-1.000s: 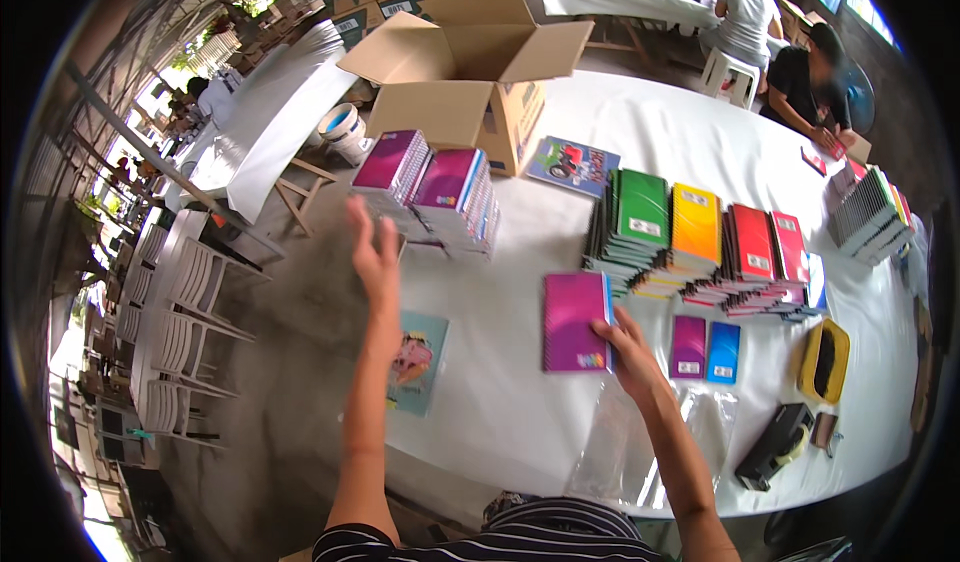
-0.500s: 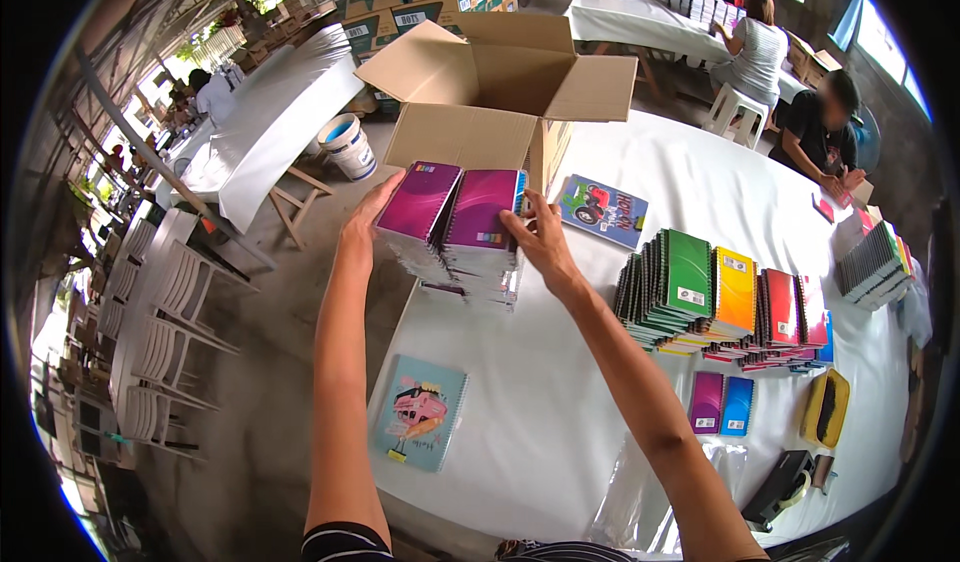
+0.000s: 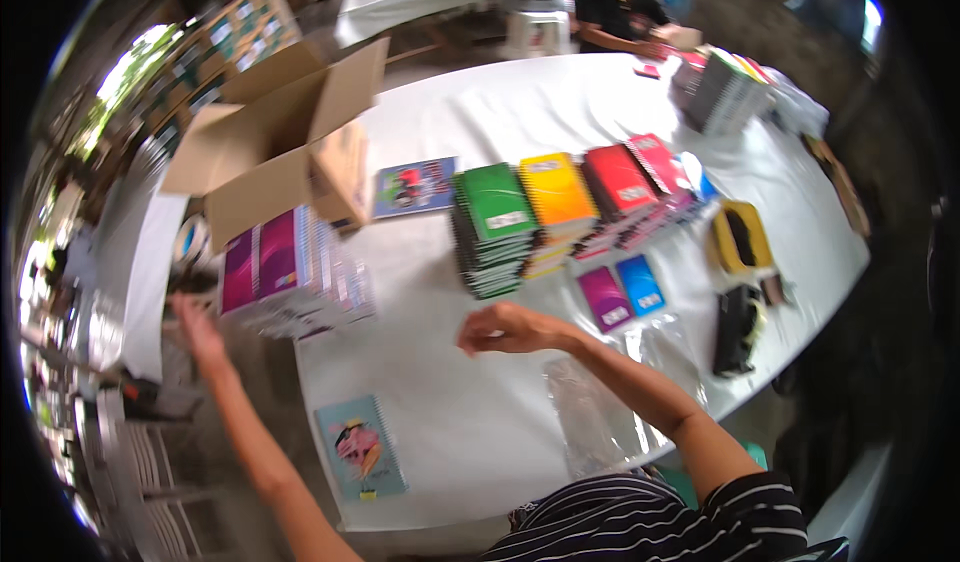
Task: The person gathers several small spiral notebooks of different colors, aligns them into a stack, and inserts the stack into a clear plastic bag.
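Observation:
My left hand [image 3: 200,334] is open, its fingers stretched out. It is apart from the purple spiral notebooks [image 3: 262,259] stacked at the table's left edge, just to their left. Over the middle of the white table, my right hand [image 3: 512,329] hangs with fingers loosely curled and nothing visible in it. Behind it are stacks of green notebooks [image 3: 497,202], yellow notebooks [image 3: 556,192] and red notebooks [image 3: 622,180]. Near my body lies a light-blue notebook with a pink picture [image 3: 360,447]. Motion blurs parts of the view.
An open cardboard box [image 3: 340,172] stands behind the purple stack, beside a blue picture-cover notebook [image 3: 415,188]. A small purple notebook [image 3: 604,298], a small blue notebook [image 3: 641,284], clear plastic [image 3: 600,417], a yellow tray [image 3: 762,237] and a black tape dispenser [image 3: 735,330] lie rightward. Another person [image 3: 615,12] sits across.
Both hands have let go of the purple notebooks. The right hand has drawn back toward me over the table; the left has moved off the stack's side. The view has turned right.

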